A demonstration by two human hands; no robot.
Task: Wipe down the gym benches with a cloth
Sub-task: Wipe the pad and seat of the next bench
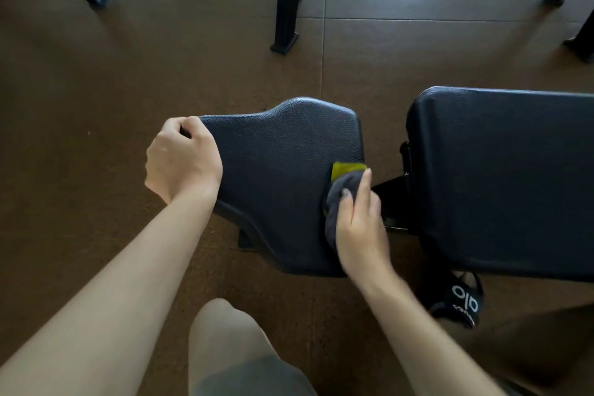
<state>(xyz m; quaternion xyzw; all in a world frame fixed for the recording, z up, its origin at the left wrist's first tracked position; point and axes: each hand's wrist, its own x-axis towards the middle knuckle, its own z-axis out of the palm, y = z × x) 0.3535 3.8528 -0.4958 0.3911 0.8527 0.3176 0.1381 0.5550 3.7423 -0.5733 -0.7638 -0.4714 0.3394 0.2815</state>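
Left hand: fingers curled over seat pad's left edge.
Right hand: cloth gripped, pressed on pad's right edge.
Unwiped span: lies left of cloth, along pad's left-right axis.

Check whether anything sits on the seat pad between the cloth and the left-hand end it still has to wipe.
Nothing visible does. The cloth, under the right hand, lies at the seat pad's right edge. The pad surface toward the left hand, which grips the far end, is bare.
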